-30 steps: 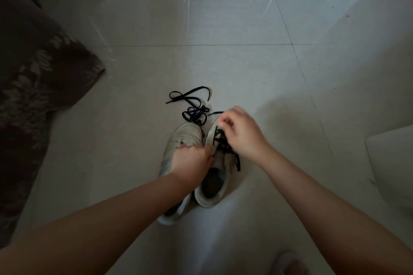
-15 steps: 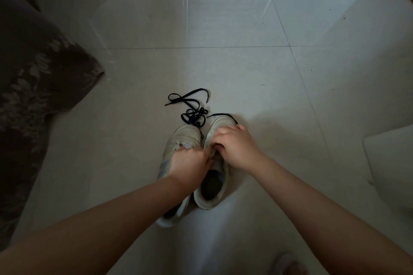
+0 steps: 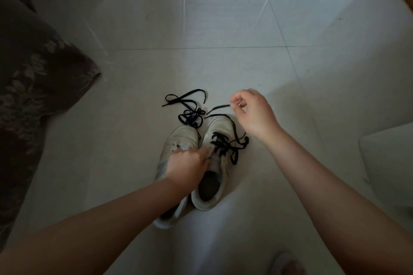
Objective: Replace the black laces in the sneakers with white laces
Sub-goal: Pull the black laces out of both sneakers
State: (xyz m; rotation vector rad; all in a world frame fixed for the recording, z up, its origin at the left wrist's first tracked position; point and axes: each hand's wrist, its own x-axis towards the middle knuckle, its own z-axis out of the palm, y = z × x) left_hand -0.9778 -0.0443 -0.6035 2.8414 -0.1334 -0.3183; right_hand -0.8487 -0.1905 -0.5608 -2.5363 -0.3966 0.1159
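Observation:
Two white sneakers stand side by side on the tiled floor, toes pointing away. The left sneaker [image 3: 178, 140] has no lace; a loose black lace [image 3: 190, 109] lies in a heap just beyond its toe. The right sneaker [image 3: 218, 131] still carries a loosened black lace [image 3: 225, 146] across its eyelets. My left hand [image 3: 186, 166] grips the tongue area of the right sneaker and covers part of the left one. My right hand [image 3: 254, 111] is raised beyond and right of the right sneaker, pinching one end of its lace. No white laces are in view.
A dark patterned fabric [image 3: 33, 87] fills the left side. A pale boxy object [image 3: 388, 158] sits at the right edge. Part of a foot or slipper [image 3: 288, 263] shows at the bottom. Bare tiled floor [image 3: 223, 18] stretches beyond the shoes.
My right hand has lifted from the right sneaker's eyelets up and to the right, drawing a lace end out. The left hand has stayed on the shoe.

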